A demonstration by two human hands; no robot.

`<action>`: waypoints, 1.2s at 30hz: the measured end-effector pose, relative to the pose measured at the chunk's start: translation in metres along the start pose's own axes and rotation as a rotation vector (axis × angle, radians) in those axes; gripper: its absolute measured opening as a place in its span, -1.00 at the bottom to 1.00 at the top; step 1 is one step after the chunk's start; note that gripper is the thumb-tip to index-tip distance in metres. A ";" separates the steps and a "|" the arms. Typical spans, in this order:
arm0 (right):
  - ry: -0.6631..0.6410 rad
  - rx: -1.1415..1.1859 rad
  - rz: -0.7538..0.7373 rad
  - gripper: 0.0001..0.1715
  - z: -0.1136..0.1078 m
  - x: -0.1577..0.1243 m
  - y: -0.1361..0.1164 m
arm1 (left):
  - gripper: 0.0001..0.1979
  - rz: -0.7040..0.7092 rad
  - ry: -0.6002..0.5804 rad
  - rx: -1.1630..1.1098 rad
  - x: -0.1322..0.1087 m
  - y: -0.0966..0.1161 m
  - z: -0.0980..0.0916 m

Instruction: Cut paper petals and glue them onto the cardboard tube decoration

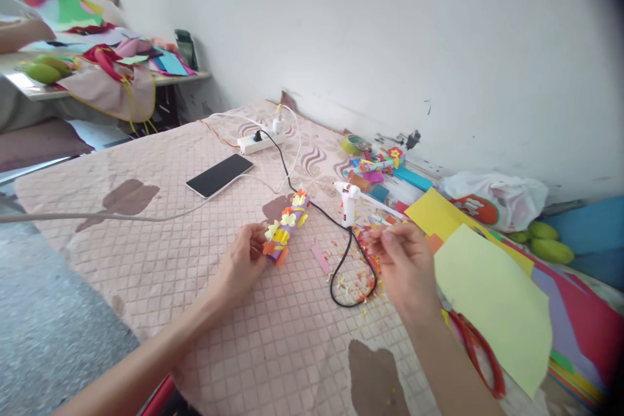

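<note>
My left hand (pixel 244 261) grips the near end of a purple tube (pixel 286 226) that is covered with small yellow and orange foam flowers and lies on the pink quilted bedspread (pixel 160 253). My right hand (pixel 404 260) hovers to the right, fingers pinched together over a scatter of coloured foam scraps (pixel 358 273); what it pinches is too small to name. A white glue gun (pixel 348 201) stands between the hands, farther back, with its black cord (pixel 347 273) looping toward me.
A phone (pixel 219 175) and a white power strip (pixel 258 140) lie at the back. Foam sheets, yellow (pixel 441 214) and pale green (pixel 492 299), lie at right with red scissors (pixel 480 354). A tape roll (pixel 354 143), craft bits, a plastic bag (pixel 497 198) and green fruit (pixel 548 244) line the wall.
</note>
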State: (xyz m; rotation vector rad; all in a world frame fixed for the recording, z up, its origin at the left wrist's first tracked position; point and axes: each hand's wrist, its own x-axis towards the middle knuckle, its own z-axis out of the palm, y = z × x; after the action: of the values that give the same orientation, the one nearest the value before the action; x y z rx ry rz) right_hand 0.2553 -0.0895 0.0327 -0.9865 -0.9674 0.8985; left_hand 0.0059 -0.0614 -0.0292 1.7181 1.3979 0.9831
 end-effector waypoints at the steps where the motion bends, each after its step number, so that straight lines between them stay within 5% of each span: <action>1: 0.036 -0.003 -0.040 -0.88 -0.007 0.000 -0.005 | -0.63 -0.001 0.006 -0.009 0.000 0.000 0.000; 4: 0.097 -0.014 -0.085 -0.88 -0.021 -0.003 -0.013 | -0.65 -0.008 0.026 -0.048 0.002 -0.002 -0.002; 7: 0.072 -0.023 0.024 -0.87 -0.025 -0.014 -0.007 | -0.67 -0.040 0.024 -0.128 0.006 -0.008 -0.006; 16: -0.103 -0.105 0.296 -0.86 -0.009 -0.041 0.024 | -0.61 -0.263 -0.055 -0.441 0.015 -0.009 -0.019; 36: -0.333 -0.266 0.327 -0.73 0.002 -0.056 0.031 | -0.66 -0.064 -0.036 -0.018 0.002 -0.022 -0.025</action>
State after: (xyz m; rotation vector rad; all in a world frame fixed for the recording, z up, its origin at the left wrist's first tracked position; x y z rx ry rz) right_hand 0.2310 -0.1319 -0.0093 -1.2706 -1.2515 1.2572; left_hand -0.0257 -0.0542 -0.0370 1.6598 1.4085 0.9231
